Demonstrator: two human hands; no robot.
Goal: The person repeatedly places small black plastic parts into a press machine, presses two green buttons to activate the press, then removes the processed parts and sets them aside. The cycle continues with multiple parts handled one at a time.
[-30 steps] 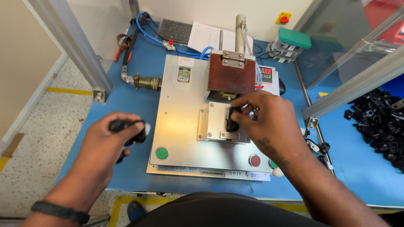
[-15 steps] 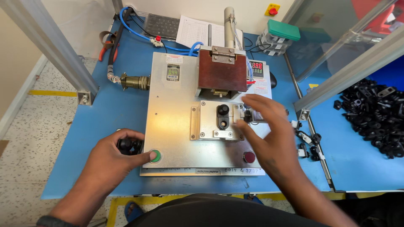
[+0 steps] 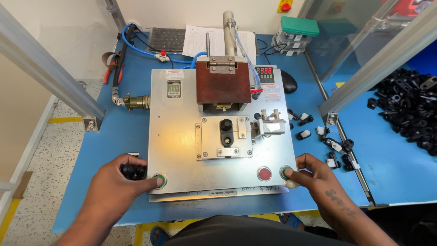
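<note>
Looking down from my head camera, I see both my hands at the front edge of a metal press fixture point(image 3: 182, 136) on a blue bench point(image 3: 127, 136). My left hand point(image 3: 119, 182) curls around a small black part point(image 3: 133, 171), its thumb pressed on the left green button point(image 3: 159, 180). My right hand point(image 3: 314, 175) holds its fingers loosely together, a fingertip on the right green button point(image 3: 285, 172); whether it pinches anything I cannot tell. A red button point(image 3: 264, 173) sits untouched between them. The black workpiece point(image 3: 226, 132) is seated in the nest plate at the fixture's middle, below the brown press head point(image 3: 223, 89). I judge this to be the two-hand start step, with the piece loaded; the next move calls for keeping both buttons down together and hands clear of the head. Around the bench: loose black-and-white clips point(image 3: 318, 136) to the right, a heap of black parts point(image 3: 405, 105) beyond a grey rail, blue air hoses point(image 3: 136, 45), a paper sheet point(image 3: 214, 38), a speckled floor point(image 3: 36, 173) at left.
</note>
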